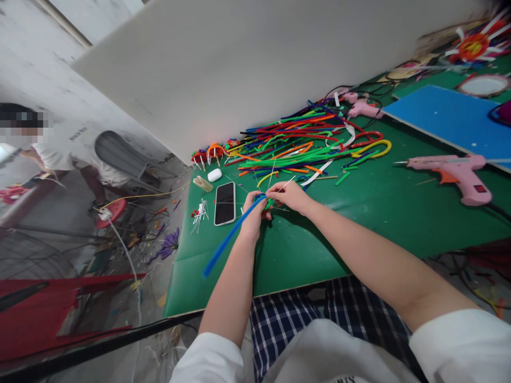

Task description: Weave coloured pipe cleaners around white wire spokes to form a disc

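Over the green tabletop (319,239) my two hands meet at a small green and blue piece (270,203) with thin spokes sticking out around it. My left hand (252,215) is closed around its left side. A long blue pipe cleaner (231,236) runs from the piece across the left wrist toward the table's front. My right hand (290,196) is closed in a pinch at the piece's upper right, where a thin white stick (288,182) shows above the fingers. What exactly the right fingertips hold is partly hidden.
Colourful pipe cleaners (287,143) lie piled behind the hands. A phone (225,204), a white case (214,175) and thin sticks (200,215) are at left. A pink glue gun (455,173) and a blue board (451,117) lie at right. Another person (59,143) sits far left.
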`<action>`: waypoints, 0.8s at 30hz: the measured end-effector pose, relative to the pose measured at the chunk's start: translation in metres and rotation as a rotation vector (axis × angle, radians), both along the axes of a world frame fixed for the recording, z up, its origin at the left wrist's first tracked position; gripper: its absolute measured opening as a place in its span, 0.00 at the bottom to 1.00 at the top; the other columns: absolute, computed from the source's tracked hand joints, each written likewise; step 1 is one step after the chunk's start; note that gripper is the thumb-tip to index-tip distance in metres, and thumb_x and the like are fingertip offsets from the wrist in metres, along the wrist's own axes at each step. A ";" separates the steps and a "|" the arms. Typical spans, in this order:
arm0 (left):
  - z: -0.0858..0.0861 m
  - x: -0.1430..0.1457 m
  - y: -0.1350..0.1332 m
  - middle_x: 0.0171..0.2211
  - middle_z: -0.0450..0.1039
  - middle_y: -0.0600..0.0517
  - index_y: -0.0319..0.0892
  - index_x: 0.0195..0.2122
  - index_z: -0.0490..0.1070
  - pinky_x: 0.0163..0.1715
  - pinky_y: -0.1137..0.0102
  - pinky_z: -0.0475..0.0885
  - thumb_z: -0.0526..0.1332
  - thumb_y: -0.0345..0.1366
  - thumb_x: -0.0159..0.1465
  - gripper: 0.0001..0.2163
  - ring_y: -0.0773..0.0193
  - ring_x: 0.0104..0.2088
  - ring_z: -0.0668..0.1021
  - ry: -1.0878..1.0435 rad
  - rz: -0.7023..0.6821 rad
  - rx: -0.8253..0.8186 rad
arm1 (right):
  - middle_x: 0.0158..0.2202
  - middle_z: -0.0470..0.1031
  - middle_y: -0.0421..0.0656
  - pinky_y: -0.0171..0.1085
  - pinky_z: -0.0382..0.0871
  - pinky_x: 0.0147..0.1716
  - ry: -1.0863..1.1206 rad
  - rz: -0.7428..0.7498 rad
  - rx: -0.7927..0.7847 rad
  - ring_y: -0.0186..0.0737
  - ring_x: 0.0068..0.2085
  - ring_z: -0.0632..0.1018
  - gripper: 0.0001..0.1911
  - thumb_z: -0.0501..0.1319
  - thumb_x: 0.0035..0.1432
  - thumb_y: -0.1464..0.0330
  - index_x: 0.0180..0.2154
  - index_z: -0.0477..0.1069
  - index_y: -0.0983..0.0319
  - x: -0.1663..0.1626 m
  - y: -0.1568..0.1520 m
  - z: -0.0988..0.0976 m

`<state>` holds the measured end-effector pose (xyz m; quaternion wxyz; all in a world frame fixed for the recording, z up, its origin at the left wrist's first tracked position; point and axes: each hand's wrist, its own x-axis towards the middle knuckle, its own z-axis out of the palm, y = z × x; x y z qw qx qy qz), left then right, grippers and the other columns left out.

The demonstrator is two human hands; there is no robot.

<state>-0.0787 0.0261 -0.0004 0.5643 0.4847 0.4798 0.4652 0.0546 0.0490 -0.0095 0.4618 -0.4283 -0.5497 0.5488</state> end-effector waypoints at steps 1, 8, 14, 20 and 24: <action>0.000 0.000 0.000 0.22 0.64 0.58 0.43 0.35 0.58 0.13 0.78 0.64 0.60 0.39 0.51 0.13 0.72 0.17 0.70 -0.001 -0.001 -0.001 | 0.20 0.68 0.38 0.30 0.64 0.19 -0.002 -0.002 0.007 0.28 0.21 0.67 0.11 0.61 0.44 0.62 0.27 0.71 0.64 0.000 0.000 0.000; 0.003 0.001 -0.001 0.21 0.64 0.59 0.44 0.35 0.58 0.13 0.78 0.64 0.60 0.36 0.51 0.13 0.72 0.17 0.70 -0.016 -0.014 -0.023 | 0.18 0.66 0.37 0.29 0.62 0.18 -0.042 -0.001 0.096 0.27 0.19 0.66 0.12 0.60 0.44 0.61 0.24 0.68 0.65 0.000 -0.001 0.002; 0.004 0.001 -0.002 0.21 0.64 0.59 0.44 0.36 0.57 0.14 0.78 0.64 0.60 0.35 0.51 0.13 0.73 0.17 0.69 -0.011 -0.022 -0.022 | 0.18 0.65 0.37 0.30 0.60 0.18 -0.050 0.013 0.118 0.28 0.19 0.66 0.13 0.59 0.45 0.60 0.24 0.67 0.64 0.001 -0.002 0.002; 0.004 0.002 -0.002 0.22 0.63 0.58 0.44 0.37 0.57 0.14 0.79 0.64 0.60 0.35 0.50 0.15 0.72 0.19 0.70 -0.021 -0.008 -0.034 | 0.17 0.65 0.36 0.30 0.59 0.18 -0.061 0.027 0.127 0.27 0.18 0.65 0.12 0.59 0.46 0.60 0.25 0.66 0.64 0.001 -0.003 0.002; 0.004 0.002 -0.002 0.23 0.63 0.58 0.44 0.37 0.56 0.13 0.78 0.63 0.60 0.36 0.50 0.15 0.73 0.18 0.70 -0.023 -0.008 -0.052 | 0.17 0.64 0.36 0.30 0.59 0.19 -0.077 0.033 0.141 0.27 0.18 0.65 0.12 0.58 0.47 0.61 0.25 0.67 0.64 0.003 -0.004 0.004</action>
